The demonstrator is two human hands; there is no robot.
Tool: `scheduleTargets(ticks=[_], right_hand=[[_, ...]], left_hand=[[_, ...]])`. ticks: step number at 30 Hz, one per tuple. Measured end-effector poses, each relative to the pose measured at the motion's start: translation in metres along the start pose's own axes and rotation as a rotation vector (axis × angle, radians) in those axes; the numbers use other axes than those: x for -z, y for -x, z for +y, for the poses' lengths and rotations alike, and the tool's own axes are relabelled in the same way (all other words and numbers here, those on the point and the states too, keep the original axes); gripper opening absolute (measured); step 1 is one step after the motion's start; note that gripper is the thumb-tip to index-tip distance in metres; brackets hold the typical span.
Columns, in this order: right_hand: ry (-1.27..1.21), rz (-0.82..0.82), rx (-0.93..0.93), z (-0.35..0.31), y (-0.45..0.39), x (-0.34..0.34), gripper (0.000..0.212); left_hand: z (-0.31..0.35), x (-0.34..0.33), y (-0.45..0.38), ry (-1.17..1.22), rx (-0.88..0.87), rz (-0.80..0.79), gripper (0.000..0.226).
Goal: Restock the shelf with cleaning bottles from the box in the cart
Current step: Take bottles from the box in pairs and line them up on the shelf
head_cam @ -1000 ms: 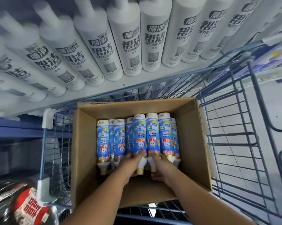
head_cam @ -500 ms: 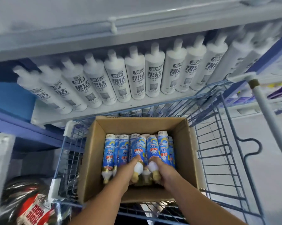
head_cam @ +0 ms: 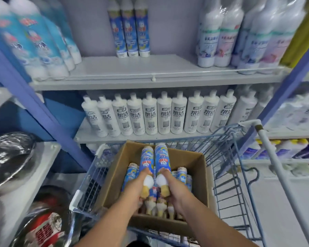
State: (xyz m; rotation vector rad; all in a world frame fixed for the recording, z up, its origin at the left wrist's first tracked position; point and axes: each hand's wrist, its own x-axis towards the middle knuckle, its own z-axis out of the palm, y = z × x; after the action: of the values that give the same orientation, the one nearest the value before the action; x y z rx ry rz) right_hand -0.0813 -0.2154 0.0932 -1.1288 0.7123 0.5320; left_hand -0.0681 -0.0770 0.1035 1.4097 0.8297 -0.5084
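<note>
An open cardboard box point(head_cam: 199, 177) sits in a blue wire cart point(head_cam: 228, 177) and holds several blue cleaning bottles point(head_cam: 181, 173) lying side by side. My left hand point(head_cam: 135, 187) grips one blue bottle point(head_cam: 146, 160) near its neck, lifted above the others. My right hand point(head_cam: 173, 188) grips a second blue bottle point(head_cam: 162, 159) the same way, right beside the first. Three matching blue bottles point(head_cam: 128, 32) stand at the back of the upper shelf point(head_cam: 141, 68), with bare shelf around them.
A row of white bottles point(head_cam: 159, 114) fills the shelf just above the cart. Large blue-and-white bottles point(head_cam: 34, 41) stand upper left, pale wrapped bottles point(head_cam: 239, 38) upper right. A blue shelf post point(head_cam: 43, 111) slants at left. Dark wrapped goods point(head_cam: 9, 157) lie on a left ledge.
Both hands have lifted their two blue bottles up out of the row in the box. The view has tilted up, and the upper shelf now shows.
</note>
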Motion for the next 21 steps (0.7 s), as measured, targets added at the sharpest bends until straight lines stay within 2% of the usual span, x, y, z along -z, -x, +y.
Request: scheduleTargets(ticks=[3,9,11,14,16,21], right_hand=[[0.003,-0.022,0.075,-0.014,0.021,-0.01,0.052],[-0.038,-0.101,0.178,-0.047,0.064,-0.036,0.049],[-0.04,-0.134,0.207,-0.062,0.08,-0.045,0.048],[-0.042,-0.176,0.25,-0.087,0.096,-0.056,0.043],[-0.025,-0.195,0.298,-0.107,0.108,-0.065,0.042],[0.072,-0.155,0.465,-0.159,0.121,-0.087,0.045]], left_hand=[[0.014,0.011,0.02,0.025,-0.096,-0.035,0.071],[0.057,0.024,0.073,0.04,-0.361,0.006,0.055],[0.075,0.024,0.095,0.092,-0.369,0.0,0.051],[0.105,0.026,0.118,0.147,-0.373,0.015,0.059],[0.126,0.029,0.128,0.166,-0.43,0.009,0.049],[0.181,0.039,0.134,0.081,-0.548,0.001,0.057]])
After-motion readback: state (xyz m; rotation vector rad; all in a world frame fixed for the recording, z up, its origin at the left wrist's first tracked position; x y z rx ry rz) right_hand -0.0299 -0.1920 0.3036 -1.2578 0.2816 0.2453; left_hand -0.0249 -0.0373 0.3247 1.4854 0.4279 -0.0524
